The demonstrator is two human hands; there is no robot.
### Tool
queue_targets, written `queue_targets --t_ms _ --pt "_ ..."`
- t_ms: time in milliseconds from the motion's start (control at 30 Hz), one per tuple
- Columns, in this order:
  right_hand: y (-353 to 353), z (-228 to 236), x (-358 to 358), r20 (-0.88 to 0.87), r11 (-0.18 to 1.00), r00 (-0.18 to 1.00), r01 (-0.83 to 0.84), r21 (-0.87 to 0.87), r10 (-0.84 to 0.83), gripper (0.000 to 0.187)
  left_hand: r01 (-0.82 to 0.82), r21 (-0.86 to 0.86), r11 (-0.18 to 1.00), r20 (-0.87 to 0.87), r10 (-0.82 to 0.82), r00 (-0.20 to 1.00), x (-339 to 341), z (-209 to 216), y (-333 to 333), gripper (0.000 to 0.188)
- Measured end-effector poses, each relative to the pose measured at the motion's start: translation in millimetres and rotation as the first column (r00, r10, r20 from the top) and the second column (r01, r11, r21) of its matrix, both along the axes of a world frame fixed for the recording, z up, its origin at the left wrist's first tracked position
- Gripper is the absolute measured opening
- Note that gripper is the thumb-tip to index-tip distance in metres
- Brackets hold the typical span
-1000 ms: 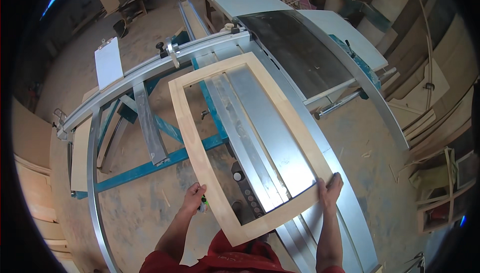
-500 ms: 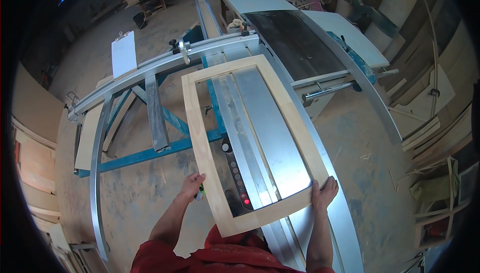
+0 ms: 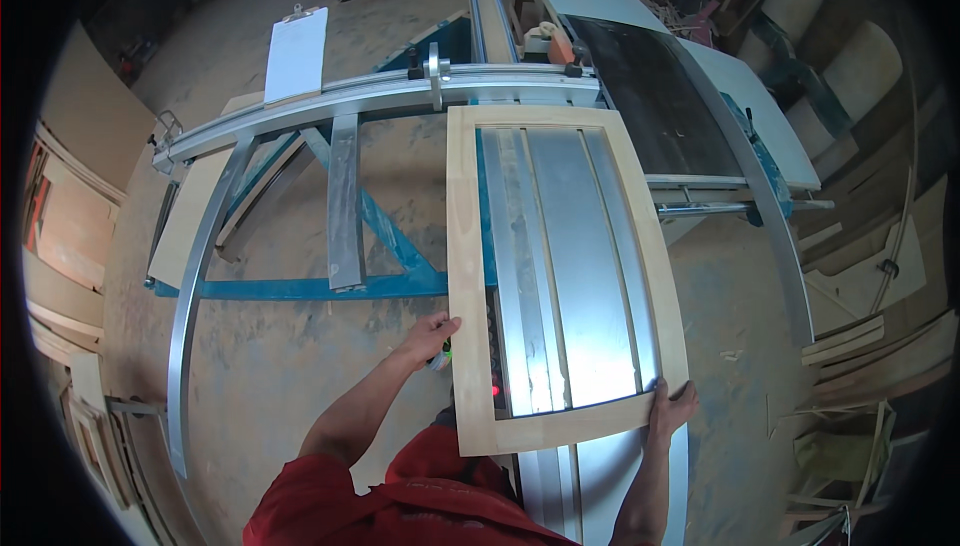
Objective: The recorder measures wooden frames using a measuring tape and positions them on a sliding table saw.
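A rectangular pale wooden frame (image 3: 466, 236) with an open middle is over the slotted metal table (image 3: 575, 246) of a panel saw, its far end close to the fence (image 3: 365, 98). My right hand (image 3: 674, 408) grips its near right corner, with fingers over the outer edge. At the left side rail, my left hand (image 3: 430, 339) is closed with the thumb against the outer edge. Under that hand a small green and grey thing (image 3: 443, 354) shows; its kind is mostly hidden. Whether the frame rests flat on the table, I cannot tell.
A flip stop (image 3: 436, 76) sits on the fence. A clipboard with white paper (image 3: 297, 54) leans at its left part. Beyond the frame lies a dark saw table (image 3: 650, 96). A teal support (image 3: 300, 289) spans the left side. Wood offcuts (image 3: 880, 346) stand along the right.
The wooden frame has moved toward the fence and to the right over the table, both hands with it. It now looks squarer to the fence. My view has turned.
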State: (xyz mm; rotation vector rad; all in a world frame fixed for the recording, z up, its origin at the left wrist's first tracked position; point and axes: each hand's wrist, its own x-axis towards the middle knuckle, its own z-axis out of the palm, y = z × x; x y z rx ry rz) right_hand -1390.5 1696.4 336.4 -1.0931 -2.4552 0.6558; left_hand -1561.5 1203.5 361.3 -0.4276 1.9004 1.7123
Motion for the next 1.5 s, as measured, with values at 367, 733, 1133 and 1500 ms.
queue_targets --t_ms 367,733,1133,1500 --pt "-27 1 -57 -0.003 0.994 0.999 -0.05 0.096 0.05 0.074 0.02 -0.037 0.999 -0.006 -0.02 1.0 -50 5 -37 0.031" --pt "47 -18 -75 0.016 0.998 0.999 -0.035 0.049 0.035 0.073 0.007 -0.023 1.0 -0.003 -0.007 1.0 -59 -18 34 0.032" --pt "99 -28 -33 -0.05 0.998 0.999 -0.005 0.065 0.008 0.07 0.038 -0.103 0.994 0.078 -0.03 0.996 -32 11 94 0.029" --pt "359 -84 308 -0.048 0.991 0.995 -0.081 0.109 0.087 0.072 -0.195 -0.281 0.94 0.019 0.208 0.978 373 -121 208 0.043"
